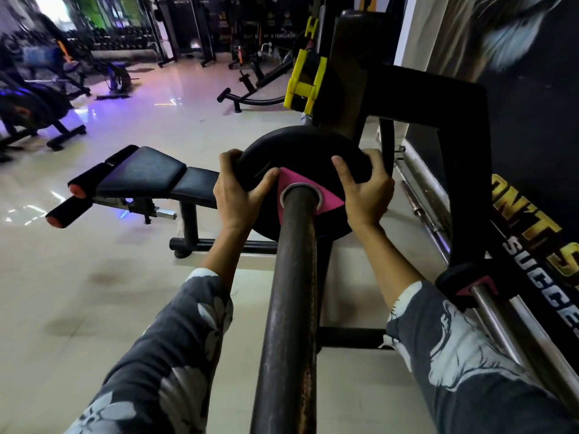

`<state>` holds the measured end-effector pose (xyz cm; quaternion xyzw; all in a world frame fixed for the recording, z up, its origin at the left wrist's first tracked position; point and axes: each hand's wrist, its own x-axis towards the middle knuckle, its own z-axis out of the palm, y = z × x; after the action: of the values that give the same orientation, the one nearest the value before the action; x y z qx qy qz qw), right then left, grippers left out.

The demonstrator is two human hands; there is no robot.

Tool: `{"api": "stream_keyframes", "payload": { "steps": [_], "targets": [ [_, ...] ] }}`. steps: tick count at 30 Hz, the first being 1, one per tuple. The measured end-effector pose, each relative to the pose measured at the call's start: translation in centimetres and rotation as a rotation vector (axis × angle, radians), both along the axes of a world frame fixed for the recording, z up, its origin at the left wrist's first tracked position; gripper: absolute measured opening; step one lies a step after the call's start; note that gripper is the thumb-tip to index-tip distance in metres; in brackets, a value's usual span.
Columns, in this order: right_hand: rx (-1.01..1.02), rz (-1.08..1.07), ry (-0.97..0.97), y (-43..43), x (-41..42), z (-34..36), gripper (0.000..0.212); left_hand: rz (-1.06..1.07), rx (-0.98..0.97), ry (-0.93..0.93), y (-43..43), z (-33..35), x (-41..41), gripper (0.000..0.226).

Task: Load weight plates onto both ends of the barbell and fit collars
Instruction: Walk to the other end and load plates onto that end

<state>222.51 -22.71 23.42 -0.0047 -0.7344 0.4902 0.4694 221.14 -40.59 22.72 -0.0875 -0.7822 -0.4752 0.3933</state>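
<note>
A black weight plate (300,151) with a pink triangle around its steel-ringed hole sits on the dark, rusty barbell sleeve (291,292), which runs from the bottom of the view up to the plate. My left hand (241,195) grips the plate's left rim, thumb on its face. My right hand (363,189) grips the right rim. Behind the plate stands the black rack upright (344,83). A yellow and black clamp-like piece (305,79) hangs on the rack above the plate.
A black padded bench (147,177) with foam rollers stands left of the bar. A smaller plate (460,286) sits on a steel bar at right, with other bars (423,208) along the wall. Gym machines fill the far left and back, across an open tiled floor (94,277).
</note>
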Motion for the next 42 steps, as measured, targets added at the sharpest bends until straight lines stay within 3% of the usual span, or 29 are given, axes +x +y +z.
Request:
{"api": "stream_keyframes", "payload": {
  "steps": [3, 6, 11, 21, 25, 29, 33, 42],
  "targets": [
    [0.121, 0.050, -0.070, 0.4, 1.1, -0.4, 0.060, 0.056, -0.111, -0.004, -0.2, -0.5, 1.5, 0.062],
    [0.242, 0.017, -0.054, 0.1, 3.7, -2.1, 0.061, 0.086, -0.229, 0.043, -1.0, -1.4, 3.8, 0.055],
    [0.276, 0.064, -0.159, -1.2, 10.6, -5.4, 0.058, 0.006, -0.394, 0.036, -1.4, -2.6, 9.6, 0.052],
    [0.237, 0.099, -0.212, -5.0, 29.0, -6.4, 0.050, -0.093, -0.333, -0.033, -3.6, -3.4, 27.6, 0.049],
    [0.229, 0.090, -0.207, -6.8, 37.4, -6.6, 0.052, -0.159, -0.346, -0.029, -5.0, -4.7, 35.2, 0.030],
    [0.220, 0.089, -0.269, -7.1, 44.1, -7.6, 0.053, -0.214, -0.336, -0.096, -5.2, -6.5, 41.3, 0.035],
    [0.184, 0.081, -0.380, -6.1, 48.0, -9.1, 0.047, -0.257, -0.366, -0.181, -3.8, -8.1, 44.8, 0.037],
    [0.305, -0.096, -0.598, 3.1, 51.3, -12.3, 0.043, -0.426, -0.472, -0.265, 5.9, -12.4, 45.7, 0.047]
  ]
}}
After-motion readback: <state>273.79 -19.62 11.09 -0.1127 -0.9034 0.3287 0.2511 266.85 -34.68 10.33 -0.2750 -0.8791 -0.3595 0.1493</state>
